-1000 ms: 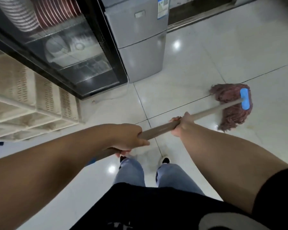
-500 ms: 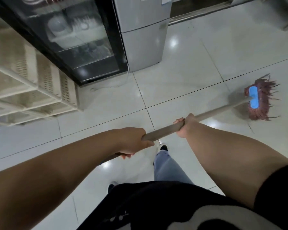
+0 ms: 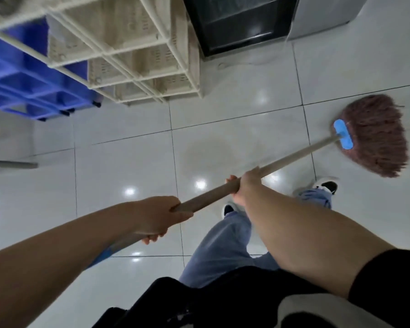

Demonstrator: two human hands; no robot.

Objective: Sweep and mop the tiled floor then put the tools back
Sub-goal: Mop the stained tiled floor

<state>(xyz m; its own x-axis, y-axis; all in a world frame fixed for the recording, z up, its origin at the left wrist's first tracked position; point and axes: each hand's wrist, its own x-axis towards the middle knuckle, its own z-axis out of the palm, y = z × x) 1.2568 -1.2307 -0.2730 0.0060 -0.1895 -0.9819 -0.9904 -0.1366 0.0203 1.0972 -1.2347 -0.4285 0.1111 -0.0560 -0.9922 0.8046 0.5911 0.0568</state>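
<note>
Both hands, left hand [image 3: 155,215] and right hand [image 3: 245,184], grip the mop [image 3: 374,136] (head far right).

Cream plastic crates [image 3: 137,43], stacked, lattice-sided, top centre. Blue plastic crates [image 3: 29,79], stacked, just beside the cream ones on the left. Black glass-fronted cabinet [image 3: 242,22], top right of centre. Grey appliance [image 3: 322,15], touching the cabinet's right side. Thin white cord [image 3: 246,65] on the floor below the cabinet.
</note>
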